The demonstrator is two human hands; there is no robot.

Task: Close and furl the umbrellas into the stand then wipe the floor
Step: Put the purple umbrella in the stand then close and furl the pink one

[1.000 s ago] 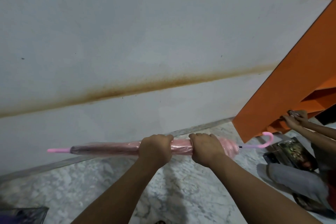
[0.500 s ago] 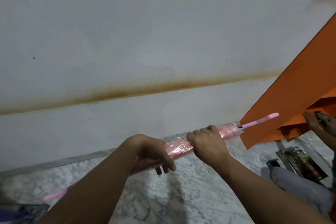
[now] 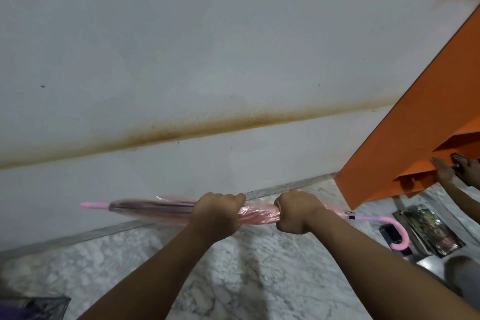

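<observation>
A closed pink see-through umbrella (image 3: 155, 209) lies level in front of me, its pink tip pointing left and its curved pink handle (image 3: 398, 236) at the right. My left hand (image 3: 217, 215) is fisted around the folded canopy near its middle. My right hand (image 3: 298, 212) grips the canopy a short way to the right, nearer the handle. Both hands hold it above the marble floor (image 3: 233, 280), close to the white wall (image 3: 207, 60). No stand is in view.
An orange panel (image 3: 415, 138) juts in at the right, with another person's hands (image 3: 457, 171) on its lower edge. Dark glossy flat items (image 3: 431, 231) lie on the floor beneath it. A clear purple-tinted thing (image 3: 31, 308) sits at the bottom left corner.
The umbrella swung from level to tip-down and back to level. Its hooked handle has turned to point downward. My left hand closed into a full fist on the canopy again.
</observation>
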